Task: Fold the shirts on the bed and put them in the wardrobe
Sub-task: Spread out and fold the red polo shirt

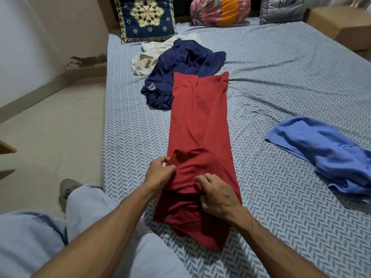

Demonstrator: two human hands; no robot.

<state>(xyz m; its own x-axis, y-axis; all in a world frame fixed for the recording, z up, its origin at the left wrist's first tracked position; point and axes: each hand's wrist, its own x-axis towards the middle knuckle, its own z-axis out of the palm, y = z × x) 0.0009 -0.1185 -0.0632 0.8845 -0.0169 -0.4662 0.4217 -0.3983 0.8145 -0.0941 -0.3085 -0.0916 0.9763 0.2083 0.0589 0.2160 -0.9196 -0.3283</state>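
Both hands pinch the near end of the red shirt (200, 125) lying lengthwise on the bed (281, 77): left hand (160, 173) at 9 o'clock, right hand (216, 193) at 3 o'clock.

Dim, even indoor light, soft shadows, wide-angle bending at edges.
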